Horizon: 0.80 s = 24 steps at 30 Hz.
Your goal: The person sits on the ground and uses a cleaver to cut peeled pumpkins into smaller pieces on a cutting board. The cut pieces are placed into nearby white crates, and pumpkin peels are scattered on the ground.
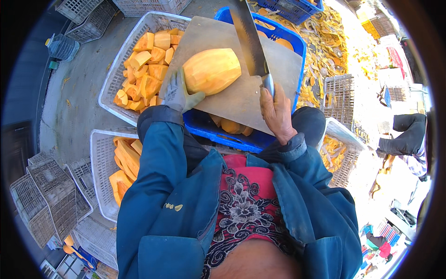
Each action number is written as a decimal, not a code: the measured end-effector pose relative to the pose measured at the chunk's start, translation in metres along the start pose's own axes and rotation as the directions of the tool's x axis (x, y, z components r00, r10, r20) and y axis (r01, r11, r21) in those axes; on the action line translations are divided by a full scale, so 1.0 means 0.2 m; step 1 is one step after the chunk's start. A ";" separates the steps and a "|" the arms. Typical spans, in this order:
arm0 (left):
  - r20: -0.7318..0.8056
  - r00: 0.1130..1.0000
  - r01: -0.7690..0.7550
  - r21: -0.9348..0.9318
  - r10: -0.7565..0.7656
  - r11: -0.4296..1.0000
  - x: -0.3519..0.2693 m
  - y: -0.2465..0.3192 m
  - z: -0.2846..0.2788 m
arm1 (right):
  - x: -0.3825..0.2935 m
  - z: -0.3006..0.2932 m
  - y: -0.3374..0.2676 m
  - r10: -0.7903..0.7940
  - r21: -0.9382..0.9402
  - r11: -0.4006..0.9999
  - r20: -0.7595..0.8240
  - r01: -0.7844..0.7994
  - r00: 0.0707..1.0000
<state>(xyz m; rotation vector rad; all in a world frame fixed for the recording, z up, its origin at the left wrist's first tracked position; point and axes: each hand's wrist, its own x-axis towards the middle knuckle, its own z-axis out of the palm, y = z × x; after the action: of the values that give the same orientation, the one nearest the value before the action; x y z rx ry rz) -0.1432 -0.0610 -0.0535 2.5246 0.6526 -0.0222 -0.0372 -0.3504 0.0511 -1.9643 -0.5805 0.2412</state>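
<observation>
A peeled pumpkin (212, 71) lies on a flat board (278, 66), which rests across a blue plastic crate (223, 137). My left hand (181, 92), in a pale work glove, touches the pumpkin's left end with thumb and fingers spread around it. My bare right hand (277, 113) grips the handle of a large knife (251, 45) with a broad blade, held upward beside the pumpkin; the blade does not touch it. More orange pieces (230, 126) show in the blue crate under the board.
A white crate of pumpkin chunks (148, 82) stands at the board's left, another crate with long pieces (127, 164) below it. Peelings (313, 45) cover the ground at upper right. Stacked grey crates (52, 195) stand at lower left. Another person's dark-clothed leg (406, 134) shows at far right.
</observation>
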 end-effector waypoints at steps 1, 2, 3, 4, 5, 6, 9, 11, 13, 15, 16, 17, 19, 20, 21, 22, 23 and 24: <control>0.021 0.999 0.036 0.022 -0.036 0.999 0.02 0.00 0.01 | 0.06 0.00 -0.06 -0.095 0.048 0.994 -0.034 0.097 0.995; 0.032 0.998 0.046 0.006 -0.046 0.999 0.03 0.00 0.01 | 0.11 0.01 -0.11 -0.155 0.057 0.985 -0.129 0.163 0.979; 0.042 0.997 0.057 -0.008 -0.057 0.998 0.04 0.00 0.02 | 0.14 0.04 -0.12 -0.224 0.091 0.965 -0.202 0.246 0.953; 0.037 0.997 0.062 -0.012 -0.062 0.998 0.04 0.00 0.03 | 0.15 0.09 -0.12 -0.243 0.150 0.944 -0.278 0.292 0.929; 0.030 0.998 0.064 -0.017 -0.063 0.998 0.04 0.01 0.03 | 0.15 0.16 -0.08 -0.159 -0.011 0.987 -0.135 0.159 0.978; 0.033 0.994 0.101 0.008 -0.101 0.995 0.04 0.01 0.03 | 0.14 0.23 -0.02 -0.047 -0.192 0.980 -0.008 0.044 0.999; 0.016 0.994 0.110 0.045 -0.110 0.993 0.03 0.02 0.03 | 0.07 0.39 0.21 0.093 -0.348 0.937 0.152 -0.034 0.984; 0.019 0.989 0.146 0.042 -0.147 0.988 0.02 0.03 0.02 | 0.06 0.39 0.33 0.126 -0.353 0.935 0.224 -0.040 0.967; 0.035 0.989 0.142 0.030 -0.143 0.989 0.02 0.05 0.01 | 0.08 0.39 0.40 0.137 -0.397 0.917 0.195 -0.050 0.971; 0.027 0.988 0.149 0.003 -0.149 0.989 0.01 0.08 0.00 | 0.09 0.42 0.44 0.190 -0.450 0.889 0.207 -0.079 0.960; 0.019 0.989 0.150 -0.008 -0.149 0.989 -0.01 0.10 0.00 | 0.09 0.44 0.46 0.182 -0.463 0.882 0.178 -0.080 0.967; 0.022 0.986 0.167 -0.004 -0.166 0.986 -0.02 0.11 0.00 | 0.09 0.46 0.46 0.135 -0.441 0.896 0.178 -0.043 0.975; 0.018 0.981 0.195 0.003 -0.195 0.981 -0.04 0.12 -0.01 | 0.08 0.47 0.45 0.157 -0.451 0.889 0.135 -0.080 0.978; 0.001 0.979 0.205 0.004 -0.205 0.979 -0.04 0.12 -0.01 | 0.07 0.47 0.42 0.160 -0.448 0.890 0.120 -0.090 0.980; -0.044 0.982 0.184 -0.025 -0.185 0.983 -0.05 0.12 -0.01 | 0.07 0.45 0.38 0.134 -0.435 0.898 0.124 -0.067 0.983; -0.050 0.984 0.172 -0.019 -0.173 0.985 -0.05 0.10 -0.01 | 0.07 0.41 0.31 0.118 -0.428 0.902 0.129 -0.052 0.985; -0.071 0.988 0.132 -0.042 -0.134 0.990 -0.06 0.09 -0.01 | 0.07 0.37 0.22 0.165 -0.454 0.886 0.115 -0.096 0.979; -0.061 0.989 0.133 -0.048 -0.136 0.990 -0.06 0.07 0.00 | 0.08 0.32 0.12 0.125 -0.424 0.903 0.098 -0.072 0.987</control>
<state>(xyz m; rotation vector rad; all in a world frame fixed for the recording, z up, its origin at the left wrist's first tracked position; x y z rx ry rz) -0.1475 -0.0766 -0.0456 2.4438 0.8391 0.0254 -0.0434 -0.2996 0.0024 -2.4148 -0.6533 0.3231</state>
